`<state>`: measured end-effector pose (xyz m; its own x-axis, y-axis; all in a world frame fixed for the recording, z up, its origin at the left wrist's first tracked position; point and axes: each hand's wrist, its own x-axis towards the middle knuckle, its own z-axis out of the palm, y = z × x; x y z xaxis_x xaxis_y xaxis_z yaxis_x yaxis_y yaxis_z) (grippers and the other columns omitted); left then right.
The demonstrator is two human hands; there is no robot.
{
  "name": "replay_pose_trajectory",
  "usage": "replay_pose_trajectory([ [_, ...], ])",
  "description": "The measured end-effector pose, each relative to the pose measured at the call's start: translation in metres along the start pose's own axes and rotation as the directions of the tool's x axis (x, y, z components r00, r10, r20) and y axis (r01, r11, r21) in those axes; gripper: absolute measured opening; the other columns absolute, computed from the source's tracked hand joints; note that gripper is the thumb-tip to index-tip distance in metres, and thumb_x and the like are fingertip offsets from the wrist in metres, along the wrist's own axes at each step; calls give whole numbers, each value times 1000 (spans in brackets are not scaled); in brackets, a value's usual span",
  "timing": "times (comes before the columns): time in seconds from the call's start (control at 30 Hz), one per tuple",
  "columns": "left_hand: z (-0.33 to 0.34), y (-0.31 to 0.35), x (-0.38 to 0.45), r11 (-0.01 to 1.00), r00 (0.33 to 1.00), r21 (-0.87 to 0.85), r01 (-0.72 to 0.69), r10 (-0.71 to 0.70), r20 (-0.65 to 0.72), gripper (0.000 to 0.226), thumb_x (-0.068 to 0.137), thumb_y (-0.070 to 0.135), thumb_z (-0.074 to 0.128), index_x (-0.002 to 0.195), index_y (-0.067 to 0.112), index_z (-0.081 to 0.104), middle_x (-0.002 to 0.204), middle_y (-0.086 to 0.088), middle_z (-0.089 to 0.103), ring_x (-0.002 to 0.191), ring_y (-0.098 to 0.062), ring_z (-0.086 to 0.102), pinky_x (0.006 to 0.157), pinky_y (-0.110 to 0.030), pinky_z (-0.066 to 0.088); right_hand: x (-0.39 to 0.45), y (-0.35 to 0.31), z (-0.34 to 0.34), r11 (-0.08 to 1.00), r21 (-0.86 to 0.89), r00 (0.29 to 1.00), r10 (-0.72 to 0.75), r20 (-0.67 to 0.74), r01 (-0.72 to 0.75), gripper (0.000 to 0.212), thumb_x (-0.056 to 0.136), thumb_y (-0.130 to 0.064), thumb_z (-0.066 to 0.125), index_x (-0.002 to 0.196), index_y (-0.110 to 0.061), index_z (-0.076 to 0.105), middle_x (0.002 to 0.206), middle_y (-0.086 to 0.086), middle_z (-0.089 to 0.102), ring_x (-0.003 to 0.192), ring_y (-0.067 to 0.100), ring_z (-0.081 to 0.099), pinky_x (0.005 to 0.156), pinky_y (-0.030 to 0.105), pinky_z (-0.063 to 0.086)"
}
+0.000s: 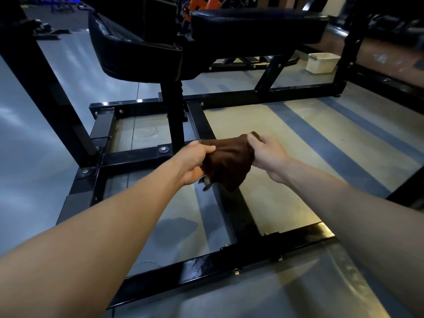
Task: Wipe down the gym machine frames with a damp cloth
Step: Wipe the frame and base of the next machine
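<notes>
Both hands gripped the brown cloth (227, 161) above the black frame rail (231, 203): left hand (195, 160) bunched one end, right hand (268, 154) pinched the other, possibly wringing.

A brown cloth (228, 162) is held taut between both hands — left hand (194, 162) and right hand (268, 157) — above the black machine frame (229, 203) bolted low on the floor (298, 138); a white bin (322, 62) is seen beyond.
</notes>
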<state>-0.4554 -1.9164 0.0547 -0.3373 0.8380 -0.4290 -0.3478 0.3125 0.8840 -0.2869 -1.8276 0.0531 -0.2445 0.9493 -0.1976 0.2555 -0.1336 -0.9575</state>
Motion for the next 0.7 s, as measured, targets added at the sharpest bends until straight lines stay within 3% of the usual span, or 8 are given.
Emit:
replay_pose_trajectory([
  [0.1,-4,1,2,998,1000,-68,-5,7,27,25,102,6,56,126,15,58,116,-14,70,98,-24,68,67,-33,58,-7,-5,-1,908,253,937,289,197,-334,16,102,-23,65,112,-10,64,105,6,71,92,16,69,65,26,56],
  [0.17,-8,4,4,996,1000,-94,-5,6,15,26,102,6,57,126,13,60,114,-14,73,99,-24,70,73,-34,59,-7,-5,-5,883,294,926,311,215,-365,8,104,-19,62,105,-11,63,101,3,69,88,12,65,67,25,53],
  [0.27,-12,9,6,998,999,-59,-14,12,-47,22,100,8,63,122,8,64,110,-13,73,96,-23,70,75,-32,58,-2,-9,-14,961,226,986,144,88,-161,13,108,-17,55,108,-11,67,111,7,72,100,17,67,82,27,56],
  [0.37,-8,9,6,998,996,30,-50,52,-74,20,97,12,69,115,3,68,110,-12,73,96,-22,70,77,-30,57,-1,-8,-13,999,32,998,-43,43,42,30,112,-24,42,108,-13,68,116,19,72,114,30,68,97,41,58],
  [0.5,-5,7,8,988,985,61,-141,146,-90,25,101,10,63,121,18,51,118,-13,64,101,-21,65,85,-34,57,-7,-3,-8,997,14,974,69,217,-74,25,109,-27,53,124,-9,63,118,12,72,109,19,69,78,26,59],
  [0.57,-12,9,9,969,975,172,-178,197,-101,16,101,9,61,113,20,61,121,-14,65,100,-23,64,92,-40,56,-1,-1,-15,994,60,984,77,160,-87,38,104,-21,63,139,-10,52,125,15,66,108,19,68,75,27,59],
  [0.63,-18,8,11,932,963,294,-214,252,-98,16,100,11,62,102,25,70,117,-10,67,100,-23,63,96,-44,55,4,-3,-19,1000,26,998,-9,63,8,36,103,-22,64,137,-19,54,122,13,66,108,21,67,83,33,61],
  [0.7,-16,8,10,900,952,356,-250,295,-78,15,99,12,65,99,24,74,115,-6,68,103,-21,64,98,-39,55,3,-6,-19,980,-134,988,-145,48,150,22,104,-27,62,125,-22,67,117,3,69,111,18,65,95,32,57],
])
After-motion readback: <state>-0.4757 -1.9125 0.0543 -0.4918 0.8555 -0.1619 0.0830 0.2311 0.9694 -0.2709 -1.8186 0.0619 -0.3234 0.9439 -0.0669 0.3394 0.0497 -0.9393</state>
